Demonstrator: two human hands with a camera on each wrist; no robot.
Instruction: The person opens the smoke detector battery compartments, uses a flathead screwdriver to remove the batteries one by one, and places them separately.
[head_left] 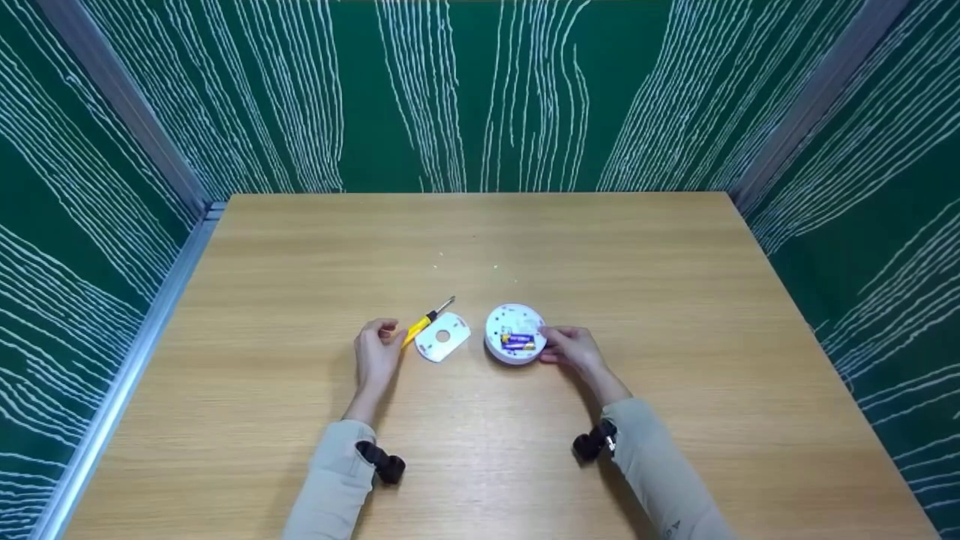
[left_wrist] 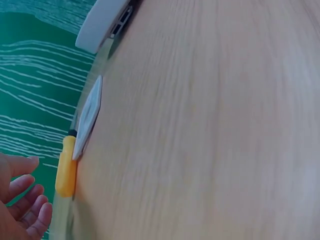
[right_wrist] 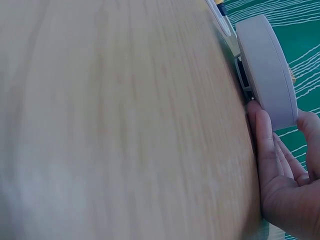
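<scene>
A white round device (head_left: 514,322) with batteries (head_left: 517,342) showing in its upper face is in the middle of the table. My right hand (head_left: 574,347) pinches its right edge, thumb on top and fingers beneath, as the right wrist view shows. Left of the device lies a flat white plate (head_left: 433,347) with a round hole in it. A yellow-handled screwdriver (head_left: 418,328) lies along the plate's left edge, its metal tip pointing away to the right. Beside the screwdriver's handle is my left hand (head_left: 377,352); in the left wrist view its fingers are loosely bent, with nothing between them.
The wooden table (head_left: 480,465) has a few tiny white bits (head_left: 495,266) scattered beyond the device. Green walls with white lines (head_left: 487,97) rise behind the table and at both sides. A small black camera (head_left: 388,466) is strapped to each wrist.
</scene>
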